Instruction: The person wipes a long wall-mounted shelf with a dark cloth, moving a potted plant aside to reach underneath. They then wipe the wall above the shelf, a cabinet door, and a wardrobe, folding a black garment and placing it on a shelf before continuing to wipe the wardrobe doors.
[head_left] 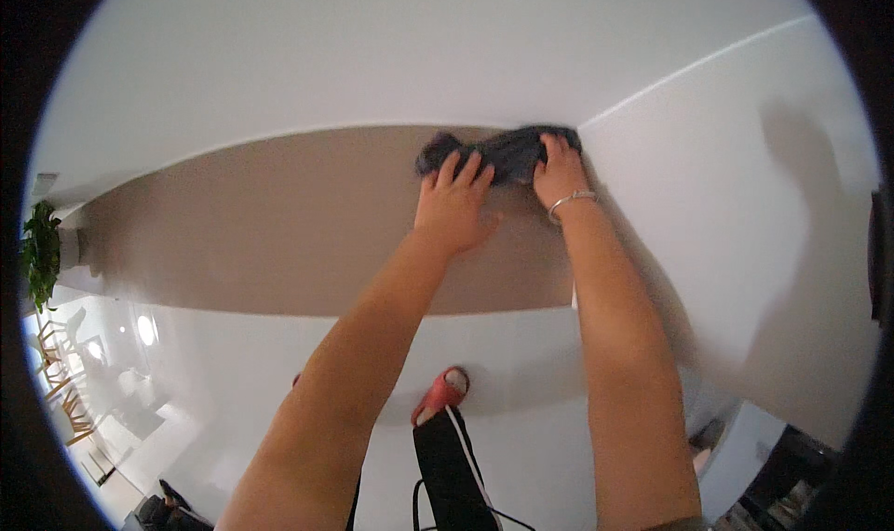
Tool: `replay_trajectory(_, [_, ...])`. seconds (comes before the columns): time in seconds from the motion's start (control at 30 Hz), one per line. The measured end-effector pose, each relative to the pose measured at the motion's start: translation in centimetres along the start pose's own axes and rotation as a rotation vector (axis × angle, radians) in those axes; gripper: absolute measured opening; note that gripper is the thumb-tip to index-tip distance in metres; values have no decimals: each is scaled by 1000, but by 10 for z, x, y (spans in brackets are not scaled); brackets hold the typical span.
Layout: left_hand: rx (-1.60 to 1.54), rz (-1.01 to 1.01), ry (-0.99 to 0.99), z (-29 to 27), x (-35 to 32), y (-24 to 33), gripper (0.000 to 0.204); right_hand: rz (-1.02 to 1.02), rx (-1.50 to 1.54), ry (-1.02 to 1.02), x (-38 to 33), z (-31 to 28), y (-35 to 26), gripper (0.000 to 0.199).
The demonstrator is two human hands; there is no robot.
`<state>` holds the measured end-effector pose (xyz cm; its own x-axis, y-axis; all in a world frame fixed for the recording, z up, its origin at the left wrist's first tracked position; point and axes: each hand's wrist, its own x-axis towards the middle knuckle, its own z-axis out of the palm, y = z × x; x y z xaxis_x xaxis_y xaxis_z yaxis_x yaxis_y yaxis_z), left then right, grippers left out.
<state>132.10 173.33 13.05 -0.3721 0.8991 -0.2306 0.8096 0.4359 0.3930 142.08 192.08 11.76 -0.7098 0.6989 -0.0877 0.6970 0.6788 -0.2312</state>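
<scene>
A dark grey cloth (510, 156) lies bunched on the brown surface (279, 219), in the corner where the two white walls meet. My right hand (559, 173), with a bangle at its wrist, grips the cloth's right end against the corner. My left hand (456, 205) is open, fingers spread, its fingertips touching the lower edge of the cloth's left part. Its thumb points to the right, off the cloth. What lies under the cloth is hidden.
A white wall (372, 56) runs behind the brown surface, another wall (745, 177) along its right. A green potted plant (42, 252) stands at the far left end. Below are my foot in a red slipper (438, 396), a dark cable, and an open white compartment (745, 452) at lower right.
</scene>
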Motion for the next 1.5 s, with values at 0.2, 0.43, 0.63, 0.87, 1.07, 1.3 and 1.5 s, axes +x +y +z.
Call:
replay_trajectory(0.2, [30, 70, -68, 19, -39, 19, 73, 9, 3, 87, -102, 25, 4, 52])
replay_trajectory(0.43, [-15, 262, -130, 42, -134, -2, 72, 260, 87, 176, -242, 50, -31, 56])
replay_trajectory(0.63, [79, 238, -127, 14, -197, -99, 65, 217, 156, 204, -260, 92, -139, 57])
replay_trajectory(0.87, [163, 55, 88, 3, -272, -275, 45, -35, 154, 237, -255, 146, -301, 44])
replay_trajectory(1.07, [51, -48, 176, -10, -312, -323, 28, -279, 265, 179, -241, 152, -362, 31])
replay_trajectory(1.3, [-297, -348, 87, -14, -384, -336, 22, -299, 424, -608, -234, 121, -374, 27])
replay_trajectory(1.5, [-1328, -759, 61, -61, -442, -295, 23, 19, 796, -1131, -226, 36, -359, 34])
